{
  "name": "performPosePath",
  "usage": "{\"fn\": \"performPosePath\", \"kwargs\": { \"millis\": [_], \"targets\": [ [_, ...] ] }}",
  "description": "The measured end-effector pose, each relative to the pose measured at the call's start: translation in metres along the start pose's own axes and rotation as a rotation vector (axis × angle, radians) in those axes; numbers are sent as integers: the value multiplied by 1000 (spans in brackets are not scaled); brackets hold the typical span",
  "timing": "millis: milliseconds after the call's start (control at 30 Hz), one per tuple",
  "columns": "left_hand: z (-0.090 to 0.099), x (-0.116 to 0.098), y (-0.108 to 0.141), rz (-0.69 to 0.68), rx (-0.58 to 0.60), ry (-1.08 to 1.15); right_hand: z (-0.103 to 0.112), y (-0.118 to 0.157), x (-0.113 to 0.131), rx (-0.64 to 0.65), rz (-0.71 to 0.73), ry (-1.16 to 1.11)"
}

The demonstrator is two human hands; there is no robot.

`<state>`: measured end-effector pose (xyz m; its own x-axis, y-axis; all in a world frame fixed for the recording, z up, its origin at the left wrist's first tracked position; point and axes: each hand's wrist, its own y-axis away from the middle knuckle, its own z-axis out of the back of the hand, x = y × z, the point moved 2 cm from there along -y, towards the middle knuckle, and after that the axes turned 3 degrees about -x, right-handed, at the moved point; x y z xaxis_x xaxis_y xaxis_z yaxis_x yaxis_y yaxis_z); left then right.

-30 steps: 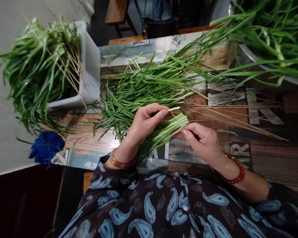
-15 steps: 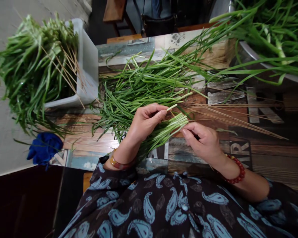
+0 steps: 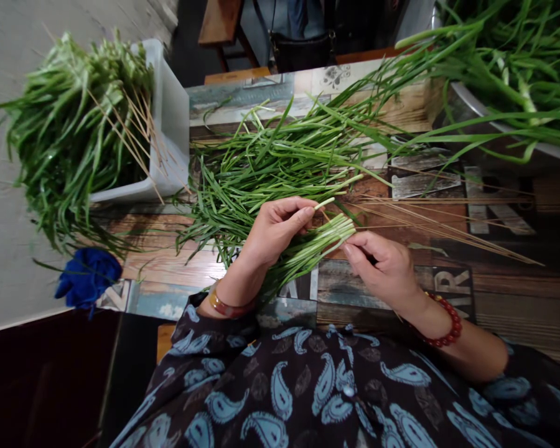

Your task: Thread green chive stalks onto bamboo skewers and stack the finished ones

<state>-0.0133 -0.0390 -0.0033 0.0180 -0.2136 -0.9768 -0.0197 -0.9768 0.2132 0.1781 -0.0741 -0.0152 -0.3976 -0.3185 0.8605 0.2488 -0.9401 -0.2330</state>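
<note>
Between my two hands lies a bunch of garlic chives (image 3: 320, 244), its pale cut ends lined up toward the right. My left hand (image 3: 280, 227) pinches a single chive stalk (image 3: 325, 203) between thumb and forefinger, just above the bunch. A short piece of a thin bamboo skewer (image 3: 325, 215) shows between that stalk and the bunch. My right hand (image 3: 382, 261) is closed at the near edge of the bunch's pale ends, pinching the skewer; most of its length is hidden by the chives and the hand.
Loose chives (image 3: 270, 162) are spread beyond my hands. Bare skewers (image 3: 457, 224) lie to the right. A white bin (image 3: 172, 130) heaped with chives and skewers stands left, near a blue glove (image 3: 88, 277). A metal basin (image 3: 476, 102) of chives is at the right.
The view has shifted very slightly, so the surroundings appear a little to the right and lower. Both hands keep the same hold and position at the bunch.
</note>
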Motion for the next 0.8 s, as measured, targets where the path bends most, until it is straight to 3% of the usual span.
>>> {"fn": "performPosePath", "kwargs": {
  "millis": [800],
  "targets": [
    [0,1,0,24,19,42,-1,2,-3,-14,2,3]
  ]
}}
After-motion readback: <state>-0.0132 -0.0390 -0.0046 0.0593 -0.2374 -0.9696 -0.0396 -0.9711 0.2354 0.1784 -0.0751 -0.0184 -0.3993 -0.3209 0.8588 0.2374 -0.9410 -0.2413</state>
